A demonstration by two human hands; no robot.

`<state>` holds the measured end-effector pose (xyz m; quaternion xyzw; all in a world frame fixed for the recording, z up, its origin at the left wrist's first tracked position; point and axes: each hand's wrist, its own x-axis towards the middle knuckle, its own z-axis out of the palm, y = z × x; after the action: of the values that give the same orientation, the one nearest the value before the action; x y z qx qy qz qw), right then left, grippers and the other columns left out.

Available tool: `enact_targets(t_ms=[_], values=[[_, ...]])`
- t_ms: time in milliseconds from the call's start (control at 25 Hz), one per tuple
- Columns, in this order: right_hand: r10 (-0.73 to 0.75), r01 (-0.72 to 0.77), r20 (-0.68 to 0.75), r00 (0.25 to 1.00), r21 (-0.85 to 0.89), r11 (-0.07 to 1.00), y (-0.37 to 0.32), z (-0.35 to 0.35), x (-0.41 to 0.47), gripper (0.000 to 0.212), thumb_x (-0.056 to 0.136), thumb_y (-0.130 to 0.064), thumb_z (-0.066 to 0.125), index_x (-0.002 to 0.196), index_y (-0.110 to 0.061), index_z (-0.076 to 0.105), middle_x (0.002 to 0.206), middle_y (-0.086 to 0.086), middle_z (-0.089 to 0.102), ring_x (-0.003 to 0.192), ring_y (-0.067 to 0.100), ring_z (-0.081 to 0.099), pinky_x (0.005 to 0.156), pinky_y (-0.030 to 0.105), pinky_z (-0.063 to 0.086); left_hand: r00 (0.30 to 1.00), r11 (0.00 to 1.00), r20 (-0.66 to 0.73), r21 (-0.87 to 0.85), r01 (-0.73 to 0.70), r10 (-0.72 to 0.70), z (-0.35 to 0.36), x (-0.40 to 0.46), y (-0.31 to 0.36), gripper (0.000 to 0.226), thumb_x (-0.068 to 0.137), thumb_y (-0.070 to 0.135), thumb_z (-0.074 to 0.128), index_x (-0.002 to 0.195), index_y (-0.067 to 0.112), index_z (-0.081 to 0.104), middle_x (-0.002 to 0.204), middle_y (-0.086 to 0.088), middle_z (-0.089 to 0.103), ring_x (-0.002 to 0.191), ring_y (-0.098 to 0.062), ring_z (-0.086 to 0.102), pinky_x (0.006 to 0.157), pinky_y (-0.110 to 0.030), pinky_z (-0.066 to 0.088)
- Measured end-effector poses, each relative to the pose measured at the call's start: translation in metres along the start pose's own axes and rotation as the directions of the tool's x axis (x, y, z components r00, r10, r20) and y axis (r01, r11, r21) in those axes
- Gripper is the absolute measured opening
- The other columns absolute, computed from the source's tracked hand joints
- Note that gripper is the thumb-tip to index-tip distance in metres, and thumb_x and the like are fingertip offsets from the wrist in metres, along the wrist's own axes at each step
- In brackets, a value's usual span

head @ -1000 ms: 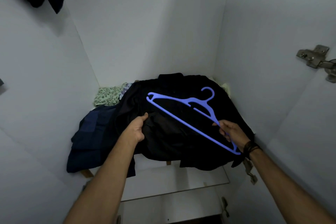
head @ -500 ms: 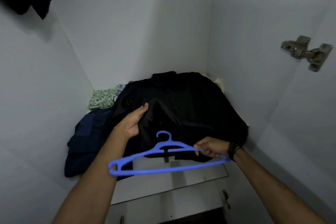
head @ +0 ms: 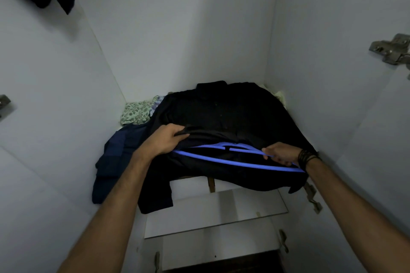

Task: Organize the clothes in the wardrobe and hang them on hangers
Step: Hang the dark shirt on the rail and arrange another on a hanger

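Pinching black shirt hem (head: 188,132) up with left hand (head: 165,141), right hand (head: 280,155) gripping blue plastic hanger (head: 221,158); best fed hook-first toward collar.

We're inside a home wardrobe: white panels (head: 321,40), door hinge (head: 390,52), clothes (head: 221,115) heaped on a shelf (head: 213,213).

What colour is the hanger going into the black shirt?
The hanger is blue with a purple tint, seen in the head view.
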<state>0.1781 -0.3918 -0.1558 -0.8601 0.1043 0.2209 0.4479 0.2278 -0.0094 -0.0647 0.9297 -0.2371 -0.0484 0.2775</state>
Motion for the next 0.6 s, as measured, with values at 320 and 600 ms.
enact_targets(t_ms=[320, 600], values=[[0.075, -0.075, 0.003, 0.997, 0.006, 0.997, -0.025, 0.021, 0.018, 0.031, 0.101, -0.036, 0.047, 0.083, -0.015, 0.061, 0.055, -0.004, 0.035, 0.039, 0.008, 0.024, 0.038, 0.018, 0.02, 0.966, 0.844, 0.223, -0.536, 0.007, 0.133, 0.017, -0.021, 0.043, 0.027, 0.1, 0.007, 0.051, 0.123, 0.007, 0.066, 0.109, 0.01, 0.073, 0.1, -0.003, 0.065, 0.09, -0.018, 0.052], [0.077, -0.077, 0.086, 0.993, -0.009, 0.997, -0.042, 0.043, 0.021, 0.032, 0.102, -0.035, 0.043, 0.085, -0.016, 0.064, 0.06, -0.003, 0.034, 0.044, 0.009, 0.025, 0.038, 0.019, 0.02, 0.978, 0.794, 0.154, -0.572, 0.205, -0.141, 0.024, -0.029, 0.043, 0.03, 0.098, 0.033, 0.051, 0.093, 0.017, 0.075, 0.087, 0.0, 0.077, 0.086, -0.016, 0.07, 0.077, -0.027, 0.051]])
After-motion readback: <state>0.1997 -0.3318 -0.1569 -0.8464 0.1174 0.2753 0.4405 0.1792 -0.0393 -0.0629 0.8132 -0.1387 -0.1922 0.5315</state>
